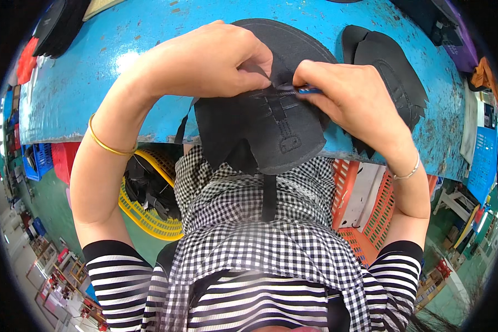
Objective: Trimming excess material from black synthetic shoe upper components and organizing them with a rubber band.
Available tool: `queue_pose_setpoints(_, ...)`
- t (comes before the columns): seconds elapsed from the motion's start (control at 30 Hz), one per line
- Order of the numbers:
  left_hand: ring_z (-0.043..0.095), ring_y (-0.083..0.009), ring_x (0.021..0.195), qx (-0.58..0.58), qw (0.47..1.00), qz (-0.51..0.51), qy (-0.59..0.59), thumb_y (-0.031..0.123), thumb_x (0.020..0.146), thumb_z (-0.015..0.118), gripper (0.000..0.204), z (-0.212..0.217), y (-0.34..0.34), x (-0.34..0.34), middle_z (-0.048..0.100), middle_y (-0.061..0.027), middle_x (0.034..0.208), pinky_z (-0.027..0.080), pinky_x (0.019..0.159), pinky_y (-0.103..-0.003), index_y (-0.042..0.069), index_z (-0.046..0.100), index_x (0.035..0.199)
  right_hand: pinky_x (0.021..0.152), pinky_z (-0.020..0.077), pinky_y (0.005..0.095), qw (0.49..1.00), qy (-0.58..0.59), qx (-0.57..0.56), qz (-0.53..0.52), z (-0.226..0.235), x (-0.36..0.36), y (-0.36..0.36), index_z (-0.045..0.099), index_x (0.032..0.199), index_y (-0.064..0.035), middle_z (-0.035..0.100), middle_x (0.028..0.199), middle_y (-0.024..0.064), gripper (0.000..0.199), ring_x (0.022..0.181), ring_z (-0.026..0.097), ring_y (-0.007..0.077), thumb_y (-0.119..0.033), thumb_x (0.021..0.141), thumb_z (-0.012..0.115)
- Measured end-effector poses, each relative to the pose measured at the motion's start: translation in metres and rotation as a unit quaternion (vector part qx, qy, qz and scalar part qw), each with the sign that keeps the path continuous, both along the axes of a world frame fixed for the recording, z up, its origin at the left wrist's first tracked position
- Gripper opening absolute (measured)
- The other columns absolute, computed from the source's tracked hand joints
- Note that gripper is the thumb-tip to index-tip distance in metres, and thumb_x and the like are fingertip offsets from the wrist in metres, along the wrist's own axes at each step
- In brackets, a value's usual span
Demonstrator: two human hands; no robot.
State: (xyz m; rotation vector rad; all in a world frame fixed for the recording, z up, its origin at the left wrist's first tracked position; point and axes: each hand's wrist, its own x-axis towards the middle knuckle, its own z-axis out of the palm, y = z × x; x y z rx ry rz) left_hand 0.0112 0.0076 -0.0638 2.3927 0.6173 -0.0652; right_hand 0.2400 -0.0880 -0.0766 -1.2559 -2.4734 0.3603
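Note:
A black sewn fabric piece [227, 124] with stitched webbing and a small stitched patch lies on the near edge of the blue table, partly overhanging it. My left hand [216, 63] is closed, thumb and fingers pinching a black strap [254, 68] above the piece. Close on its right, my right hand [351, 94] is closed around a small blue-handled tool [310, 91]; its kind is mostly hidden by the fingers. The tool's tip meets the webbing near my left fingertips. A loose strap end [269, 199] hangs from the piece over my checked apron.
More black fabric pieces [390, 69] lie stacked on the blue table [166, 119] to the right. Below its edge stand a yellow basket [144, 217] with black items at left and an orange basket [377, 213] at right. Dark pieces [61, 27] sit at the far left.

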Motion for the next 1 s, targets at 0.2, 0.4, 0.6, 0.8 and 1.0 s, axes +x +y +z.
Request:
queue_pose_setpoints(0.2, 0.052, -0.0247, 0.073, -0.021, 0.999, -0.003, 0.03, 0.018, 0.087, 0.068, 0.016, 0.004, 0.002, -0.001, 0.063, -0.0094, 0.083, 0.046, 0.073, -0.035, 0.006, 0.063, 0.097, 0.057, 0.0478, 0.0398, 0.998, -0.012, -0.038, -0.052, 0.001, -0.001, 0.004, 0.057, 0.093, -0.0079, 0.064, 0.07, 0.0094, 0.031, 0.068, 0.065, 0.0306, -0.037, 0.09, 0.067)
queue_pose_setpoints(0.4, 0.052, -0.0186, 0.073, -0.081, 0.996, -0.005, -0.037, 0.017, 0.09, 0.066, 0.017, -0.004, 0.011, -0.008, 0.063, -0.0032, 0.087, 0.045, 0.074, -0.029, 0.005, 0.061, 0.101, 0.054, 0.0472, 0.0397, 0.998, 0.027, -0.022, -0.045, -0.006, -0.003, 0.009, 0.057, 0.089, -0.0102, 0.063, 0.068, 0.0075, 0.025, 0.066, 0.064, 0.0291, -0.033, 0.09, 0.067)
queue_pose_setpoints(0.6, 0.045, 0.0013, 0.065, -0.265, 0.906, 0.267, -0.192, 0.018, 0.093, 0.067, 0.01, 0.008, 0.011, -0.025, 0.053, 0.0095, 0.073, 0.035, 0.058, -0.017, 0.009, 0.067, 0.098, 0.049, 0.049, 0.0297, 0.995, 0.002, 0.101, 0.023, 0.008, -0.034, -0.028, 0.059, 0.089, -0.0057, 0.068, 0.093, 0.0096, 0.016, 0.056, 0.06, 0.0175, -0.014, 0.077, 0.064)
queue_pose_setpoints(0.8, 0.039, 0.0003, 0.042, -0.147, 0.874, 0.268, -0.378, 0.017, 0.095, 0.066, 0.011, 0.046, 0.021, -0.016, 0.062, 0.003, 0.063, 0.022, 0.036, -0.015, 0.008, 0.071, 0.098, 0.036, 0.0384, 0.0256, 0.959, -0.221, 0.175, -0.011, -0.006, -0.068, -0.055, 0.062, 0.096, 0.0038, 0.067, 0.108, 0.033, 0.026, 0.042, 0.049, 0.0082, -0.012, 0.075, 0.062)
queue_pose_setpoints(1.0, 0.04, 0.0007, 0.044, -0.023, 0.891, 0.274, -0.361, 0.019, 0.098, 0.063, 0.016, 0.051, 0.012, -0.016, 0.067, -0.0001, 0.069, 0.027, 0.04, -0.014, 0.005, 0.069, 0.103, 0.036, 0.0411, 0.0264, 0.982, -0.141, 0.122, -0.012, -0.005, -0.068, -0.049, 0.061, 0.093, 0.0055, 0.068, 0.106, 0.0336, 0.025, 0.041, 0.05, 0.0082, -0.01, 0.074, 0.062)
